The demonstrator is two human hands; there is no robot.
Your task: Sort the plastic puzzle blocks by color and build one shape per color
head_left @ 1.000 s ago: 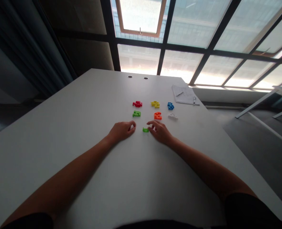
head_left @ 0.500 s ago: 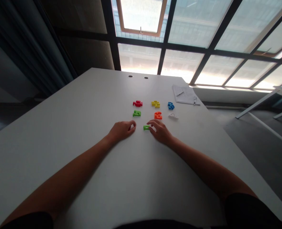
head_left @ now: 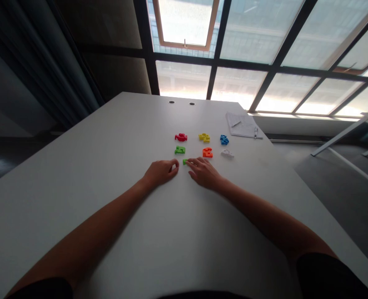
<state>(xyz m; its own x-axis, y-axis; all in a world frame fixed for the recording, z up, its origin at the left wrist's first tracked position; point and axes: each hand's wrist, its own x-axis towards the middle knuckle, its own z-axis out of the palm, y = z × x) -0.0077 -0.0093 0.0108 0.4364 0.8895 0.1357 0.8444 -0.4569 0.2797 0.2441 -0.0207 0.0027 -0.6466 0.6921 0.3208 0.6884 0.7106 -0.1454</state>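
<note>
My left hand rests on the white table, thumb and forefinger curled together at the tips, with nothing visible in them. To its right, my right hand lies palm down with its fingers stretched out and the thumb apart. Those fingertips reach over a small green plastic piece and partly hide it. Just beyond sits another green piece, with an orange piece and a white one in the same row. Farther back are a red piece, a yellow piece and a blue piece.
Paper sheets with two pens lie near the table's far right edge. Two round cable holes are set in the far end. Large windows stand behind the table, and a dark curtain hangs at the left.
My right hand has moved slightly left and flattened, its thumb now off the green piece. That piece has shifted left and away from me, toward the other green one. My left hand stays put.
</note>
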